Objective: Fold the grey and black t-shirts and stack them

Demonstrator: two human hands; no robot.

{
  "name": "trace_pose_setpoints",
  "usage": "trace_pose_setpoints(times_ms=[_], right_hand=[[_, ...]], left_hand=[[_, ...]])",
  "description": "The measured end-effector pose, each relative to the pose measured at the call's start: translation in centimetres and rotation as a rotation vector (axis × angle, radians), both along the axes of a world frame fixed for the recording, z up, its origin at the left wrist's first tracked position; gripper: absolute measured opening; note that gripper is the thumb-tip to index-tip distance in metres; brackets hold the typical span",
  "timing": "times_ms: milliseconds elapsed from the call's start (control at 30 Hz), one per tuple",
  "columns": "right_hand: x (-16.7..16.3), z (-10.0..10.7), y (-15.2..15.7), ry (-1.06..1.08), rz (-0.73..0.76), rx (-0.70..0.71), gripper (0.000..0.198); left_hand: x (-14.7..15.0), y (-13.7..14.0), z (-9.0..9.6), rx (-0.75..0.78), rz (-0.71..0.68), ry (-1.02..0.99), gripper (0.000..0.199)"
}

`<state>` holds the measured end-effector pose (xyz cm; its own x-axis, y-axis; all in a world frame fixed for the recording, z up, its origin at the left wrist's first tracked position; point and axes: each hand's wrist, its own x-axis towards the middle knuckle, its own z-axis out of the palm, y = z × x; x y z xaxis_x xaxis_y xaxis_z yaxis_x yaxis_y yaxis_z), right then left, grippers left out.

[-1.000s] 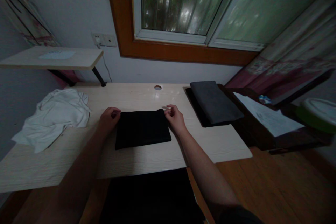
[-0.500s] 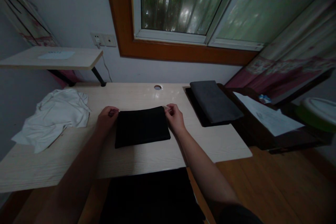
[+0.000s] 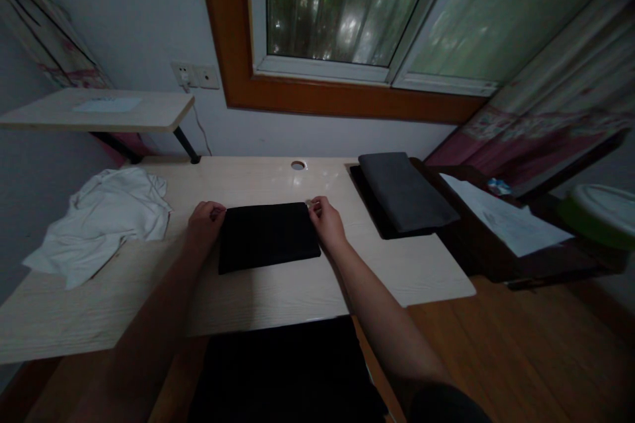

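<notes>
A black folded cloth [image 3: 270,236] lies as a neat rectangle on the pale wooden desk [image 3: 292,297]. My left hand [image 3: 206,225] pinches its far left corner between thumb and fingers. At the far right corner, my right hand [image 3: 326,221] grips the cloth the same way. Its far edge runs straight between my two hands. Whether that edge is lifted off the desk, I cannot tell.
A crumpled white cloth [image 3: 112,211] lies at the left, near a raised shelf [image 3: 163,109]. Folded dark grey cloth [image 3: 404,192] rests on a black one [image 3: 370,201] at the right. A cable hole [image 3: 298,165] opens near the desk's back edge.
The black cloth has shifted slightly away from me, and its far edge looks straighter. My left hand has moved a little right, my right hand a little left.
</notes>
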<state>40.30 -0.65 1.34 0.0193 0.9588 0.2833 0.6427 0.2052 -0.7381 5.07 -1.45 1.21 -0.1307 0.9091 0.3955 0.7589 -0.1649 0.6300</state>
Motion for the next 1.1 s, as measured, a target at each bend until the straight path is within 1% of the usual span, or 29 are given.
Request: trace_pose_setpoints(times_ms=[233, 400, 467, 533, 633, 733, 800, 867, 933, 1000, 1100], right_hand=[[0.0, -0.1, 0.1, 0.012, -0.006, 0.008, 0.020], [-0.1, 0.4, -0.2, 0.069, -0.011, 0.112, 0.017], [-0.2, 0.9, -0.4, 0.065, -0.008, 0.143, 0.019], [-0.4, 1.6, -0.7, 0.025, 0.012, 0.172, 0.021], [-1.3, 2.9, -1.4, -0.069, 0.093, 0.205, 0.029], [-3.2, 3.7, -2.2, -0.150, 0.225, 0.180, 0.038], [-4.9, 3.8, -2.9, -0.240, 0.291, 0.146, 0.043], [-6.4, 3.6, -3.6, -0.359, 0.332, 0.123, 0.048], [-7.6, 3.1, -4.2, -0.472, 0.357, 0.106, 0.052], [-8.3, 2.6, -4.7, -0.556, 0.366, 0.085, 0.056], [-8.4, 2.0, -4.8, -0.615, 0.358, 0.057, 0.061]], left_hand=[[-0.1, 0.1, -0.3, 0.034, -0.006, 0.024, 0.009], [-0.1, 0.0, -0.3, 0.053, -0.007, 0.010, 0.013], [0.0, -0.1, 0.1, 0.090, -0.011, 0.016, 0.016], [0.3, -0.4, 0.7, 0.151, -0.033, 0.077, 0.019], [1.5, -1.2, 2.1, 0.203, -0.147, 0.226, 0.025], [3.7, -2.5, 3.2, 0.175, -0.278, 0.348, 0.033], [5.3, -3.3, 3.3, 0.133, -0.336, 0.430, 0.038], [6.5, -3.8, 2.8, 0.072, -0.335, 0.521, 0.043], [7.2, -4.0, 2.1, 0.003, -0.297, 0.585, 0.047], [7.3, -3.9, 1.4, -0.053, -0.264, 0.618, 0.051], [6.9, -3.7, 0.9, -0.095, -0.250, 0.654, 0.055]])
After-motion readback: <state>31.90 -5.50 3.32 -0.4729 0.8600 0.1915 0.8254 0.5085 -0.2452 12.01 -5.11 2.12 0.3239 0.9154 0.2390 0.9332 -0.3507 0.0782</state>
